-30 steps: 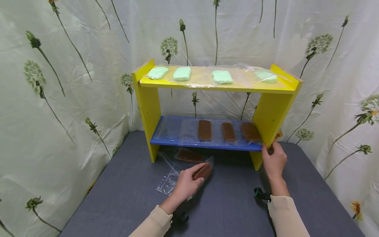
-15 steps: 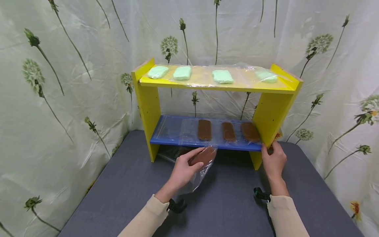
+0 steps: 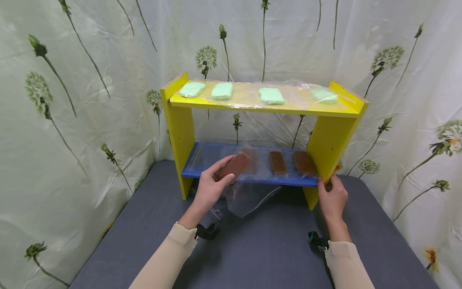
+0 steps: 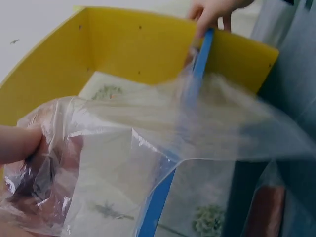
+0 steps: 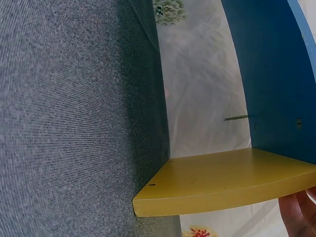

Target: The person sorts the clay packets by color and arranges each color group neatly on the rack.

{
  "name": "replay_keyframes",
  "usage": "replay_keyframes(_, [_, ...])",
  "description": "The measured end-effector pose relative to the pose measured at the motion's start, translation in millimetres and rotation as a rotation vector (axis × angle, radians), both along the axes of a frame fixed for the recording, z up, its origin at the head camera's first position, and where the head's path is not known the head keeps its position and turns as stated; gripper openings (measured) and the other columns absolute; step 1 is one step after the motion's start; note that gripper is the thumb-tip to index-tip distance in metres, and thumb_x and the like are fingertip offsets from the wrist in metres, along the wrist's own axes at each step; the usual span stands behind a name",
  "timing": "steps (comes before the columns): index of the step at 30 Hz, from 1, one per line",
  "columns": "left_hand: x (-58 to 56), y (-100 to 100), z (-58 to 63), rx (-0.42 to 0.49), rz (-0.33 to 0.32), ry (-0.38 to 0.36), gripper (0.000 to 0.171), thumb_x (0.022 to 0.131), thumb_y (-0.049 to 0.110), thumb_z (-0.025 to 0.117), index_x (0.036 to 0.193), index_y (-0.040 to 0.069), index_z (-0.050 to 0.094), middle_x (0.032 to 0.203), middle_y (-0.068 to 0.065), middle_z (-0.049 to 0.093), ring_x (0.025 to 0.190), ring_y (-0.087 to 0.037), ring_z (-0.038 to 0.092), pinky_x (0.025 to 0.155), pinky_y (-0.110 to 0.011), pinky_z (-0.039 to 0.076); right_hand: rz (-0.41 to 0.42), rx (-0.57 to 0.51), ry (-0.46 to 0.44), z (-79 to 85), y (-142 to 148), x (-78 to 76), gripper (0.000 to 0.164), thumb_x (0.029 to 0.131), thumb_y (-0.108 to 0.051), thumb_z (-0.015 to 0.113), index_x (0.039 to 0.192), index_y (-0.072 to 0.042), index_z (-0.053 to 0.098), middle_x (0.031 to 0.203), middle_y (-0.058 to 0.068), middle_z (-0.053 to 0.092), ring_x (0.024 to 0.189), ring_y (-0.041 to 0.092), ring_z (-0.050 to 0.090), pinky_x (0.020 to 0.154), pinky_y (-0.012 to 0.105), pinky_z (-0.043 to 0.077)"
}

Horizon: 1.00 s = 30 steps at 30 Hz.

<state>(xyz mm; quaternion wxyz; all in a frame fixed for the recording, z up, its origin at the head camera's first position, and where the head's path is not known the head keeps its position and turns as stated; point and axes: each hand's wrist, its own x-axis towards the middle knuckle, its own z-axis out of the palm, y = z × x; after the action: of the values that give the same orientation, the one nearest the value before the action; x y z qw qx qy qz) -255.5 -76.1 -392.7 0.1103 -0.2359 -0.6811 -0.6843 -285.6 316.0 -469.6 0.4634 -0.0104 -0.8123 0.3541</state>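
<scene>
My left hand (image 3: 208, 188) grips a flat brown slab (image 3: 236, 163) inside a clear zip bag, raised in front of the blue shelf board (image 3: 207, 160). The bag's loose end (image 4: 232, 123) hangs down past the board's front edge. With thumb and fingers, my right hand (image 3: 333, 197) holds the yellow right side panel (image 3: 330, 144) of the small shelf unit at the blue board's height. Two brown slabs (image 3: 277, 162) in clear bags lie plainly visible on the blue board's right part; a third shows behind the held bag.
Several pale green blocks (image 3: 271, 96) in clear bags lie along the yellow top board (image 3: 231, 103). Below the blue board, another bagged brown slab (image 4: 266, 212) lies on the dark grey table (image 3: 267, 249). A flower-printed curtain (image 3: 90, 120) hangs behind and at the sides.
My left hand has lifted the bagged brown slab from the table up to the front of the blue board, moving slightly left. My right hand stays on the side panel.
</scene>
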Motion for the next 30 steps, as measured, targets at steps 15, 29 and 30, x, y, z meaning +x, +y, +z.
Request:
replay_keyframes(15, [-55.6,-29,-5.9,0.056,0.361,0.038,0.053,0.096,0.013,0.070,0.146,0.018,0.055,0.144,-0.008,0.054,0.126,-0.029,0.055,0.096,-0.048,0.051,-0.003,0.002,-0.020,-0.3,0,0.9,0.018,0.096,-0.020,0.069,0.102,-0.002,0.066,0.096,0.015,0.067,0.080,0.028,0.062,0.066,0.022,0.039])
replay_keyframes(29, [-76.3,-40,-14.2,-0.155,0.601,0.033,0.050,0.097,0.015,0.069,0.145,0.016,0.056,0.135,-0.014,0.062,0.118,-0.036,0.061,0.095,-0.054,0.050,-0.008,0.010,-0.029,-1.2,-1,-0.2,0.020,0.096,-0.020,0.069,0.104,-0.003,0.066,0.097,0.015,0.067,0.081,0.028,0.063,0.068,0.022,0.040])
replay_keyframes(30, [-77.4,-41,-14.5,-0.182,0.623,0.040,0.050,0.097,0.015,0.069,0.145,0.015,0.057,0.133,-0.015,0.063,0.117,-0.037,0.061,0.094,-0.055,0.050,-0.009,0.010,-0.030,-1.3,-1,-0.2,0.020,0.096,-0.020,0.069,0.105,-0.002,0.066,0.097,0.015,0.067,0.081,0.028,0.063,0.068,0.022,0.040])
